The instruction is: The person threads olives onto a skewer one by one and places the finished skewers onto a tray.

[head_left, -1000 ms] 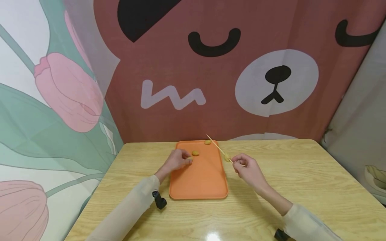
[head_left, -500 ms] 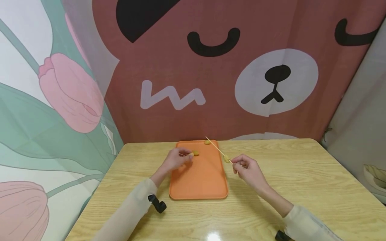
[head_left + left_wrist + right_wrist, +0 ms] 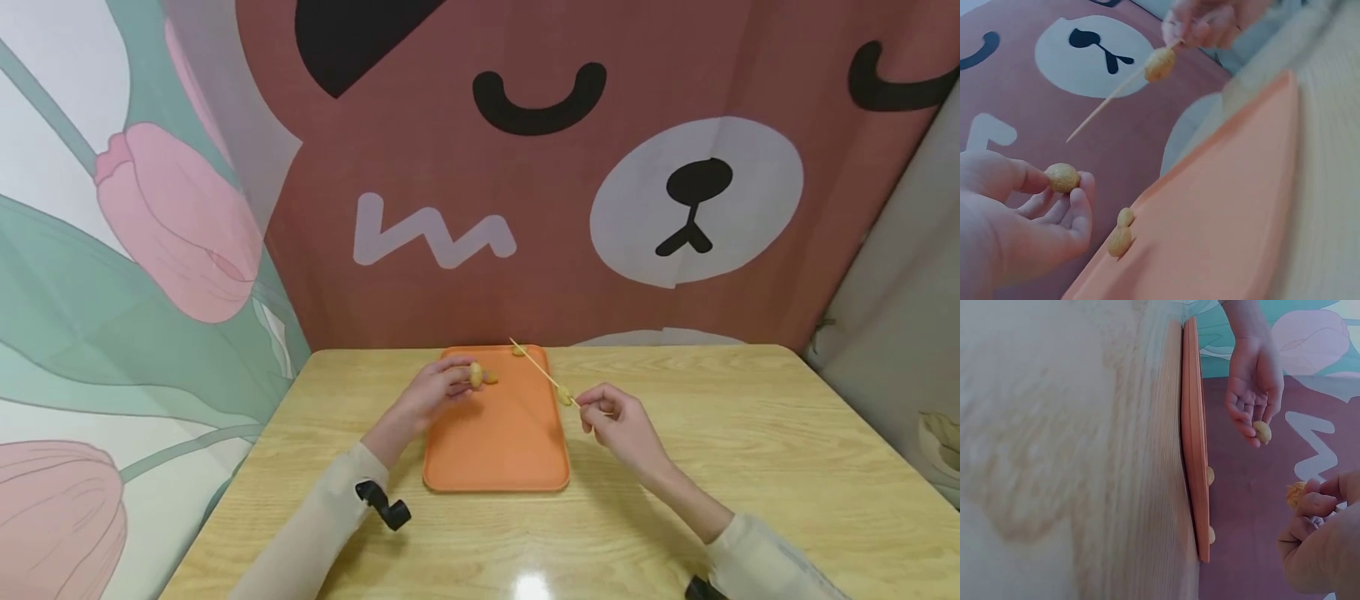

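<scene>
Double pinch at the orange tray (image 3: 497, 450)!
We see the left hand (image 3: 429, 393), its grip holding a yellowish lump (image 3: 476, 375) above that tray — and the right hand (image 3: 618, 427) pinching a thin stick (image 3: 537, 365), a second lump (image 3: 565, 395) threaded on it; two more lumps (image 3: 1120, 241) sit on the tray.

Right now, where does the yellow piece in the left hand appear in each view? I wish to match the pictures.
Head: the yellow piece is a little below the centre, in the left hand.
Left wrist: the yellow piece is at the left, slightly below mid-height.
Right wrist: the yellow piece is right of centre, slightly above mid-height.
Shared landmark: the orange tray, seen nearly edge-on in the right wrist view.
</scene>
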Demonstrator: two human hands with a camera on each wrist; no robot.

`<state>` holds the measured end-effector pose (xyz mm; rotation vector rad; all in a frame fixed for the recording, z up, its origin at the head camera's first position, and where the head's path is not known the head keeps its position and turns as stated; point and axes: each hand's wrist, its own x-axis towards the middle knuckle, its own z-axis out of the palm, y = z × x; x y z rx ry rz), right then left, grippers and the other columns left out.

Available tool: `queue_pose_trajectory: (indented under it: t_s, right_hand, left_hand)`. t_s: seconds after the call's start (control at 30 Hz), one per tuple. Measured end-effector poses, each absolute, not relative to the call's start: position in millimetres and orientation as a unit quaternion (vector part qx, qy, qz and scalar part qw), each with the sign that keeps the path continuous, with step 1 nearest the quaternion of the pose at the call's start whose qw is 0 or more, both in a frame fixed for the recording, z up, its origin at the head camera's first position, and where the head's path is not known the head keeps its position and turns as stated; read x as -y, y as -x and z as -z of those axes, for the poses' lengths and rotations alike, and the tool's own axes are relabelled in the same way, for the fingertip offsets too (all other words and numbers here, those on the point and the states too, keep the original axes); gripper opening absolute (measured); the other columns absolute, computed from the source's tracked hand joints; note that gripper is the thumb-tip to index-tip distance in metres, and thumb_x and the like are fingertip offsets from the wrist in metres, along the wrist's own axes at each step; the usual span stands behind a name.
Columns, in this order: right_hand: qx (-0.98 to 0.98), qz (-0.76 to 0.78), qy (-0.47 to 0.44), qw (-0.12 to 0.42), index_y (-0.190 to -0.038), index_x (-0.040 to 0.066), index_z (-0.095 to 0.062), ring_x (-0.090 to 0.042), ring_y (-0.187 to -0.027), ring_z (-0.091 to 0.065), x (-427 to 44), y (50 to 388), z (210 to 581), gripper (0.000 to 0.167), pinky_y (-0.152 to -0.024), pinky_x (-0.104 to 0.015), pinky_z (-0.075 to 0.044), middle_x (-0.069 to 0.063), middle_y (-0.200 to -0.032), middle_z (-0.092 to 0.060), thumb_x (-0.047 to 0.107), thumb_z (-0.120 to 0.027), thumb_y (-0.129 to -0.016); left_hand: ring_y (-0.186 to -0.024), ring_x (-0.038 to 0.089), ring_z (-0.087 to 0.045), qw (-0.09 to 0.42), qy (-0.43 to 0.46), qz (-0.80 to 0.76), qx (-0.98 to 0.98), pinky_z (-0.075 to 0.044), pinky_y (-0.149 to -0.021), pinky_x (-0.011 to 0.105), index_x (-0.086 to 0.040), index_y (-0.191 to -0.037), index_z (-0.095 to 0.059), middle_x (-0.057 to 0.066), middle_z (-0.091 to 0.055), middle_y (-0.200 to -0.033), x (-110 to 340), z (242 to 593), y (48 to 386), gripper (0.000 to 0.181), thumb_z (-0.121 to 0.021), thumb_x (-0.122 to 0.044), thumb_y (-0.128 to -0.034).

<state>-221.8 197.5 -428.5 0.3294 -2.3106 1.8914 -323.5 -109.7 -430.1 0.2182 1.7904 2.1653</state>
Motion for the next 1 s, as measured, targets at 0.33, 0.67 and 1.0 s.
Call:
queue_pose_trajectory:
  t_s: [0.33,0.67,1.0]
  right_hand:
    - [0.773,-0.621,-0.114,0.067,-0.106,-0.002,-0.065,-0.01,-0.052,-0.041,-196.5,217.3,430.4,0.012,-0.048,-0.022,-0.033,-0.015,-0.074,-0.06,-0.002,-0.059,-0.095]
    - [0.777,-0.61,-0.14,0.064,-0.105,0.004,-0.067,-0.011,-0.051,-0.043,-191.2,208.2,426.3,0.015,-0.045,-0.022,-0.033,-0.012,-0.073,-0.059,-0.003,-0.058,-0.095]
    - [0.782,-0.598,-0.167,0.05,-0.104,0.007,-0.068,-0.01,-0.051,-0.04,-182.7,197.5,420.9,0.01,-0.043,-0.023,-0.031,-0.017,-0.074,-0.057,0.002,-0.062,-0.099]
  left_hand:
    - [-0.118,0.028,-0.06,0.241,-0.056,-0.853,-0.459,-0.05,-0.092,0.028,0.004,-0.134,-0.049,0.024,-0.055,-0.138,113.3,423.6,319.6,0.027,-0.044,-0.009,-0.1099]
    - [-0.121,0.03,-0.059,0.241,-0.059,-0.869,-0.427,-0.048,-0.1,0.032,0.005,-0.139,-0.043,0.02,-0.061,-0.125,117.0,419.6,320.3,0.032,-0.044,0.0,-0.1076]
    - [-0.138,0.037,-0.044,0.234,-0.08,-0.883,-0.398,-0.04,-0.109,0.039,0.004,-0.15,-0.035,0.028,-0.043,-0.148,116.8,418.0,320.2,0.044,-0.042,0.004,-0.1073]
